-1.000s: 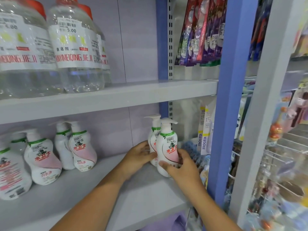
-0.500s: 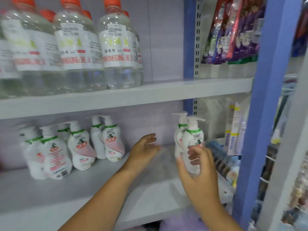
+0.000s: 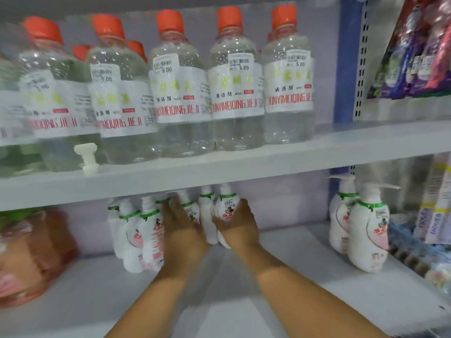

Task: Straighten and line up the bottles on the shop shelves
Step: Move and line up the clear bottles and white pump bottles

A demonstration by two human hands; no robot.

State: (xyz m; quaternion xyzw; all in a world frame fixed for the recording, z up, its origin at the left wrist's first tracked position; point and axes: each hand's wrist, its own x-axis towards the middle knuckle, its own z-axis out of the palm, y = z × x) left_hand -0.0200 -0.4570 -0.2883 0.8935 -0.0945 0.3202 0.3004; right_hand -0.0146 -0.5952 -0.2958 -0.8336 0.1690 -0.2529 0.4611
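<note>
White pump bottles point(image 3: 225, 211) with green collars and pink labels, upright, clustered on lower shelf, two within the grip, more crowded just left of it, another pair point(image 3: 361, 225) upright well right of it, spouts turned unevenly.

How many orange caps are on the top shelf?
8 orange caps show: five in the front row of clear bottles, about three behind. More may hide beyond the left edge.

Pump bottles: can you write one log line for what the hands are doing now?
left hand: on pump bottles | right hand: gripping pump bottle | pair: untouched at right | lower shelf
</note>
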